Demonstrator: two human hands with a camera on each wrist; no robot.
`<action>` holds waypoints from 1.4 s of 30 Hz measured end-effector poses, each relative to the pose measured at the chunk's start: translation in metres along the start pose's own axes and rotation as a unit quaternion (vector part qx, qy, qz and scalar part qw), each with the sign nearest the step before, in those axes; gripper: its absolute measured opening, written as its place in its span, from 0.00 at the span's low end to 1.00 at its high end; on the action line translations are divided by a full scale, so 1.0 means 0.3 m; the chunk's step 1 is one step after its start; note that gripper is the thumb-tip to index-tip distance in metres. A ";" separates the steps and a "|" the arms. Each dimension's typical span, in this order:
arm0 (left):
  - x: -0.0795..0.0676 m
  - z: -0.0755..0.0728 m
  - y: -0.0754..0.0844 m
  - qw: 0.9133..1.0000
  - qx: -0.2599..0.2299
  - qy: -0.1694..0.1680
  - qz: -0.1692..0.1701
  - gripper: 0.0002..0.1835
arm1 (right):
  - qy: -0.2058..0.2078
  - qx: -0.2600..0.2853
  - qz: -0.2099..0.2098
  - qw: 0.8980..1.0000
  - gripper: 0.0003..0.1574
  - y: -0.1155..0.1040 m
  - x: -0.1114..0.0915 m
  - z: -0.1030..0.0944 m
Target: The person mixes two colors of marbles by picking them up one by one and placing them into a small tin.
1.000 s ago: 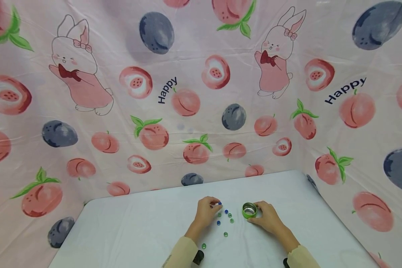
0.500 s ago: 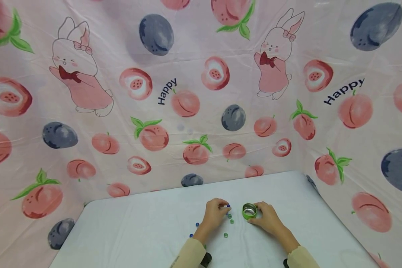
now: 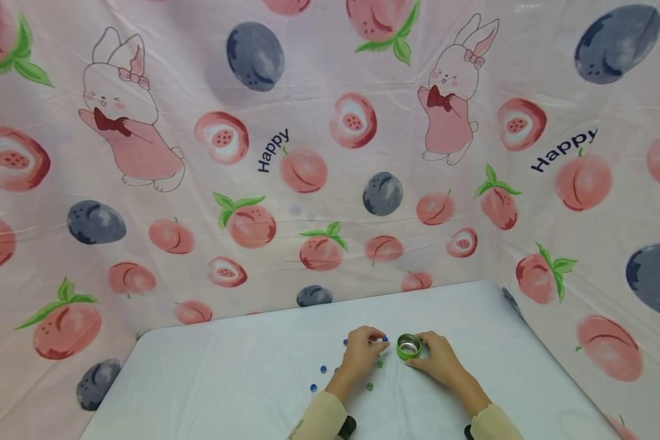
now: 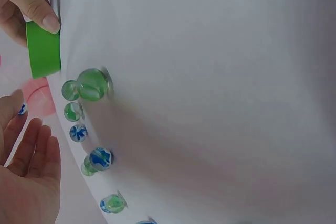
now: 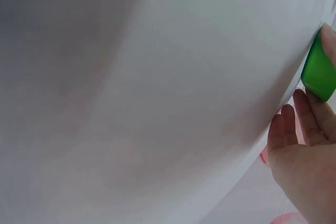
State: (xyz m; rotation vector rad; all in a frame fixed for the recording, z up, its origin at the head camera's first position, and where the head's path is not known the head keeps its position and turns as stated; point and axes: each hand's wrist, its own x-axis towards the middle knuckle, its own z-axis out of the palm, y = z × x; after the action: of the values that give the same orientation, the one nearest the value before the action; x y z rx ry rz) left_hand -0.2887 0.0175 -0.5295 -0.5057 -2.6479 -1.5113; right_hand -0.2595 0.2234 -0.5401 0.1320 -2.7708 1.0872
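My left hand (image 3: 359, 355) pinches a small blue marble (image 3: 385, 338) between thumb and finger, just left of a round green tin (image 3: 409, 357). In the left wrist view this blue-patterned marble (image 4: 22, 108) shows at the fingertips. The tin stands upright on the table with its top open and a silvery inside. My right hand (image 3: 440, 359) grips it from the right side, thumb at the front and fingers behind. Under and around the left hand lie loose marbles, including a green marble (image 3: 370, 386) and a blue marble (image 3: 323, 369). The left forearm hides some of them.
A white cloth covers the table (image 3: 225, 379). Several green and blue glass marbles lie scattered on it, among them a large-looking green marble (image 4: 92, 84) in the left wrist view. A fruit-and-rabbit printed curtain (image 3: 308, 214) hangs behind and at the sides.
My left hand has moved right toward the tin, carrying the blue marble. The right hand and the tin have stayed in place.
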 end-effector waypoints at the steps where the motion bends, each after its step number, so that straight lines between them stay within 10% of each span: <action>1: 0.001 0.003 0.001 1.000 -0.003 0.000 0.000 0.09 | 0.001 0.001 -0.002 1.000 0.33 0.000 -0.001 0.000; 22: 0.014 0.057 0.030 0.999 0.009 -0.005 0.047 0.06 | 0.005 0.004 -0.008 1.000 0.31 0.006 0.002 0.001; 42: 0.014 0.094 0.034 1.000 0.002 -0.016 0.023 0.05 | 0.016 0.006 -0.021 1.000 0.31 -0.004 -0.003 -0.003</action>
State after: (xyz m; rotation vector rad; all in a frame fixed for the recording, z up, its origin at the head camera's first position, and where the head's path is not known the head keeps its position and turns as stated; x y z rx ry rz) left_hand -0.2864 0.0470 -0.5349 -0.5922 -2.6438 -1.4965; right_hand -0.2584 0.2231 -0.5388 0.1722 -2.7208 1.0863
